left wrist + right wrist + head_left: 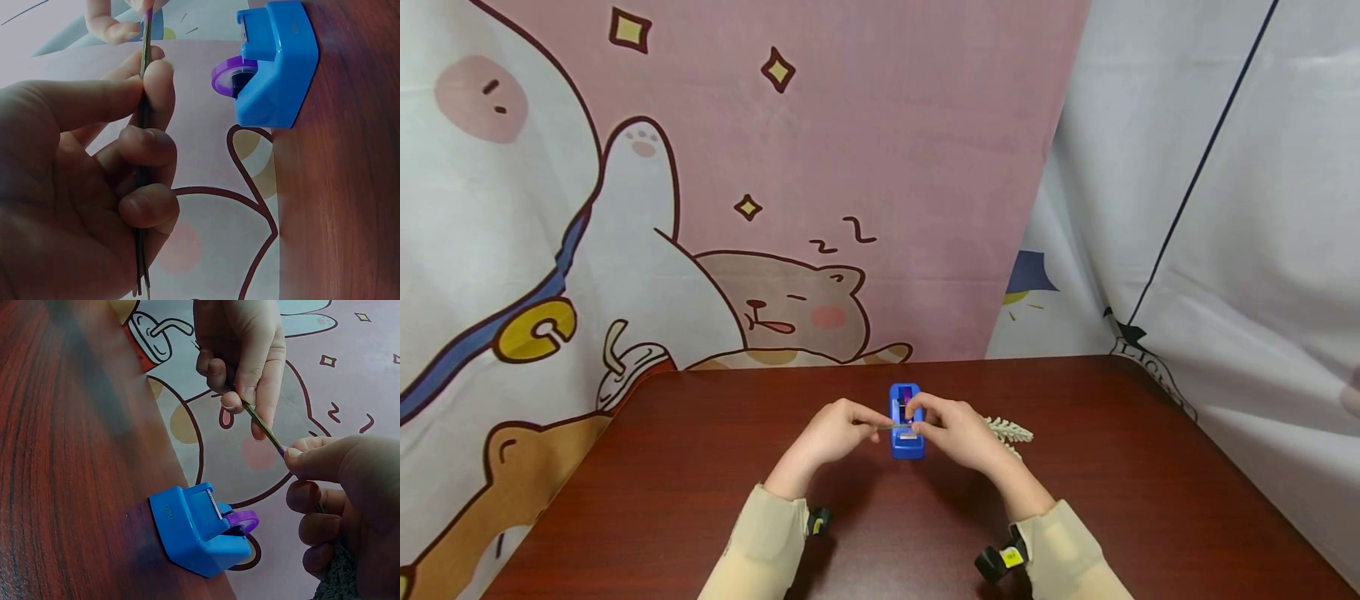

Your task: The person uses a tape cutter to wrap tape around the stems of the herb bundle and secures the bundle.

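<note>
A thin bundle of green stems (265, 428) stretches between the two hands above the table. The left hand (835, 429) pinches it between thumb and forefinger, and the other fingers curl around its lower length, where several stem ends (142, 269) poke out. Farther up, the right hand (958, 429) pinches the bundle at a small purple band (283, 450) that looks like tape. Pale green flower heads (1011, 431) stick out behind the right hand. Just beyond and below the hands stands a blue tape dispenser (908, 451) with a purple tape roll (245, 520) in it.
The dark reddish wooden table (662, 500) ends at the back against a printed cartoon curtain (925, 167). A whitish curtain (1247, 208) hangs on the right side. Black wrist cameras (996, 564) sit at the sleeve cuffs.
</note>
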A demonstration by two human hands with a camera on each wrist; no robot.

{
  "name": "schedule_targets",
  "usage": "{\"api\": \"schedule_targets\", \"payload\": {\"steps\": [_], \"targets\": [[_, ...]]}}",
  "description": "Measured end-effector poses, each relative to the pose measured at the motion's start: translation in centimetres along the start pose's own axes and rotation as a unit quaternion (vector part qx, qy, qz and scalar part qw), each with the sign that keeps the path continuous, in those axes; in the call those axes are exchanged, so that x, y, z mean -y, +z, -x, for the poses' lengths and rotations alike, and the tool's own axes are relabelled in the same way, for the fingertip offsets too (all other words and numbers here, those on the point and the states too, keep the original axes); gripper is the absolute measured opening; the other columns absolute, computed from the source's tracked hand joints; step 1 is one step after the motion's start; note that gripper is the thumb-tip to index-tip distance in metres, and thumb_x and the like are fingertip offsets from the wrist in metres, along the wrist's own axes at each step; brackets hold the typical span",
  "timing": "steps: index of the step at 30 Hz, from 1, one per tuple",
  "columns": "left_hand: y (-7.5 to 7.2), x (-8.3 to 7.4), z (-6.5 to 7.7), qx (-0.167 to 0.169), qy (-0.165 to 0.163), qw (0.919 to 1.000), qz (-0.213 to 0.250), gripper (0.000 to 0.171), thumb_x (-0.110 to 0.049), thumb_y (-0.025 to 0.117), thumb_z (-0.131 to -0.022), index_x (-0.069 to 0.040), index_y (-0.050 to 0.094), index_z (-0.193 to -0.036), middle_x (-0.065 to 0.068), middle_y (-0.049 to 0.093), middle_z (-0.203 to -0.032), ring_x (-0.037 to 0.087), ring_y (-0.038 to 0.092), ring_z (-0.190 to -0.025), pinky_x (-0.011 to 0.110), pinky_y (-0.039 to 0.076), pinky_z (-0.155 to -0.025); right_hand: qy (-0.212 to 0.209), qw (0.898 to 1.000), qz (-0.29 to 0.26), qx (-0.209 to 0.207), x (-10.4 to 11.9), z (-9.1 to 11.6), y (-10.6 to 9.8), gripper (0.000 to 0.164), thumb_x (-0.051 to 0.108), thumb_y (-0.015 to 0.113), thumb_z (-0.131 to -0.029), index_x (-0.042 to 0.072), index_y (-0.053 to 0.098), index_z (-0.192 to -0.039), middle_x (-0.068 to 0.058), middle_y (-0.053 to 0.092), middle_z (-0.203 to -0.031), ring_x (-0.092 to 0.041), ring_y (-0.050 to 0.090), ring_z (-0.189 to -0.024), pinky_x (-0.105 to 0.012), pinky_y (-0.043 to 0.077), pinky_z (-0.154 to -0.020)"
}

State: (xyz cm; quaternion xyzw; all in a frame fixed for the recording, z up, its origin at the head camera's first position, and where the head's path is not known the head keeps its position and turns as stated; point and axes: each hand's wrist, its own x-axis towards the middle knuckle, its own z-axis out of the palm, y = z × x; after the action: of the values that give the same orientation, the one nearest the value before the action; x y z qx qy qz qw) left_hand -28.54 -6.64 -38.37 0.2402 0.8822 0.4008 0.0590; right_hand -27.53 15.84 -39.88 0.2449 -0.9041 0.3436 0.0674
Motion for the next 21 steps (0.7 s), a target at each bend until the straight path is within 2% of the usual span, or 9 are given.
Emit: {"api": "schedule_targets", "payload": {"steps": [9, 16, 21], "targets": [[-0.12, -0.12, 0.09, -0.007, 0.007, 0.9999, -0.006, 0.025, -0.002, 0.058, -0.09, -0.013, 0.078, -0.1, 0.005, 0.071, -0.079, 0.012, 0.053, -0.068, 0.027, 0.039, -0.055, 0.002, 1.0, -0.003, -0.009, -0.08, -0.04, 0.18, 0.015, 0.011, 0.067, -0.09, 0.025, 0.063, -0.093, 0.007, 0.051, -0.067, -0.009, 0.046, -0.058, -0.026, 0.037, -0.05], [-0.08, -0.08, 0.16, -0.008, 0.007, 0.9998, -0.015, 0.026, -0.001, 0.058, -0.09, -0.013, 0.078, -0.1, 0.002, 0.07, -0.077, 0.012, 0.054, -0.07, 0.028, 0.04, -0.056, 0.01, 1.0, -0.016, 0.0, -0.08, -0.07, 0.31, 0.009, 0.012, 0.066, -0.092, 0.021, 0.066, -0.091, 0.006, 0.052, -0.067, -0.01, 0.047, -0.059, -0.026, 0.039, -0.051], [0.33, 0.06, -0.09, -0.009, -0.001, 0.9997, -0.022, 0.027, -0.001, 0.058, -0.09, -0.014, 0.078, -0.099, -0.001, 0.069, -0.074, 0.011, 0.05, -0.064, 0.026, 0.037, -0.053, 0.023, 1.0, 0.004, 0.0, -0.24, -0.03, 0.38, 0.005, 0.014, 0.066, -0.091, 0.017, 0.07, -0.088, 0.009, 0.052, -0.066, -0.009, 0.046, -0.059, -0.026, 0.039, -0.051]]}}
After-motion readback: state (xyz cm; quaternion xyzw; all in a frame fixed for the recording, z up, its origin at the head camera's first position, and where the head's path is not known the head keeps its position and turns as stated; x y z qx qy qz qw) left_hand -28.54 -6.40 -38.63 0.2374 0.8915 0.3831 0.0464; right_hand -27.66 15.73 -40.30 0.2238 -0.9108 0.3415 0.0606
